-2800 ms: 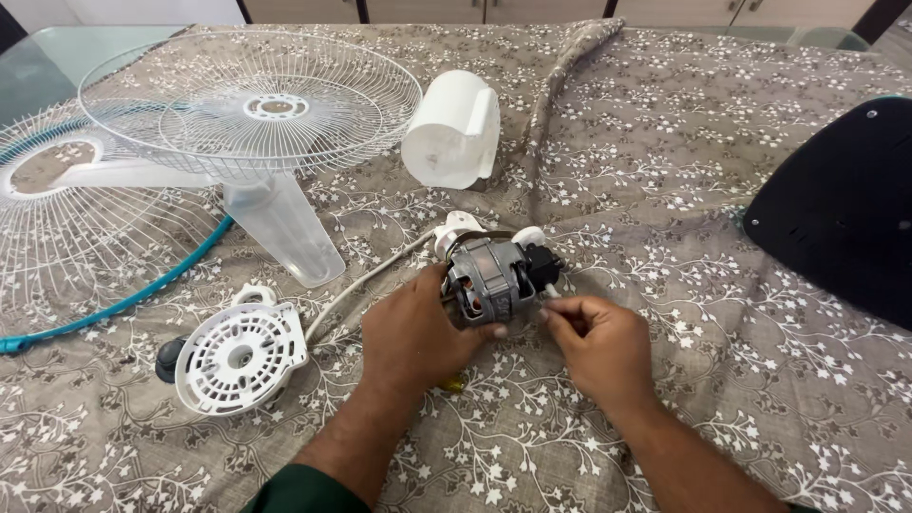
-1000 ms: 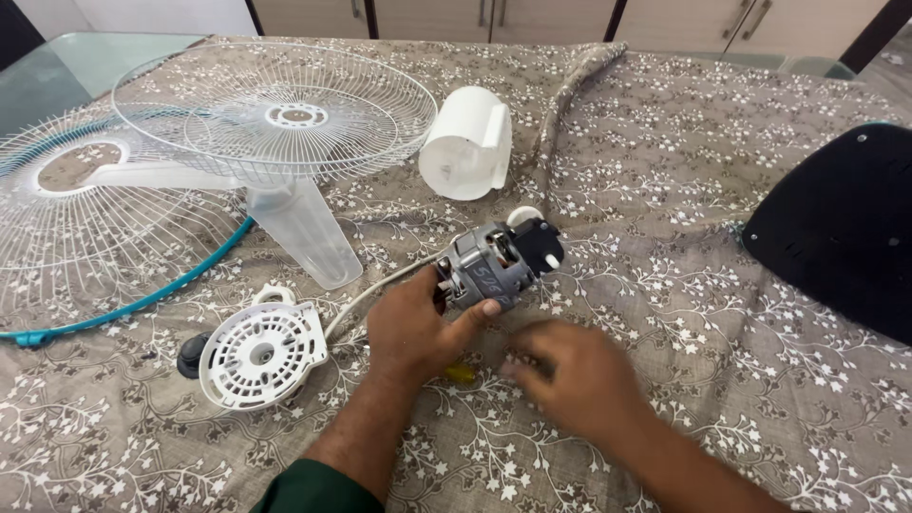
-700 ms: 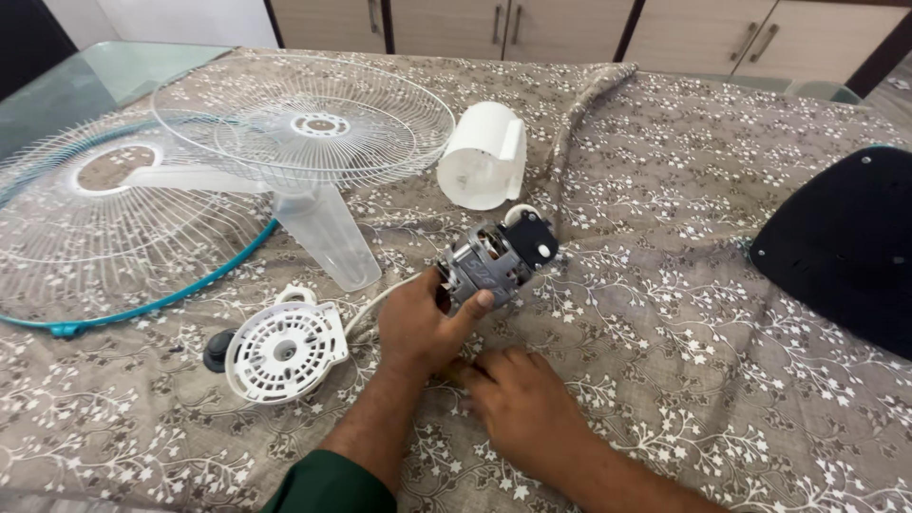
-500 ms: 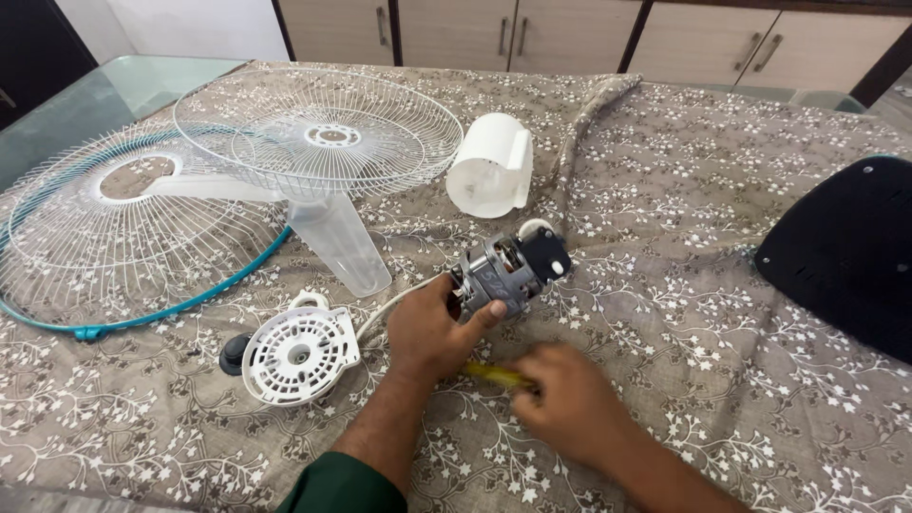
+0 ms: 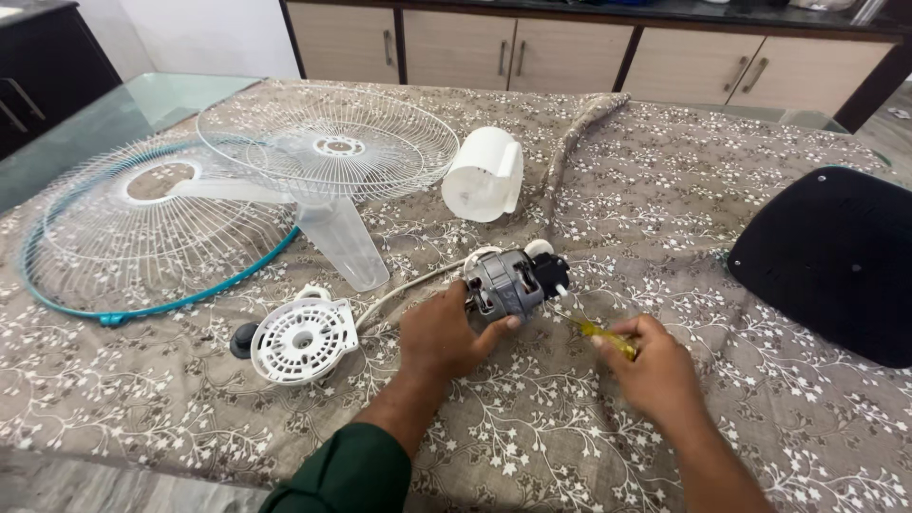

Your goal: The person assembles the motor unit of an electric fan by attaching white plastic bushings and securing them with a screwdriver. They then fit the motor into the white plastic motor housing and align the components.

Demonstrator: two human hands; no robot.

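Far left of the fingers, two white fan grilles lie overlapped on the tabletop, one rimmed in teal, with a clear blade resting across them. Nearer, a round white vented cover sits just left of the left hand, whose fingers are clamped around the grey motor, steadying it on the cloth. A white cord runs from the motor toward the cover. Beyond the motor lies a white housing. Right of the motor, the right hand grips a yellow-handled screwdriver, its tip at the motor's black end. The tip could slip off and jab the left thumb if pressed at this slant. A black base lies farthest right.
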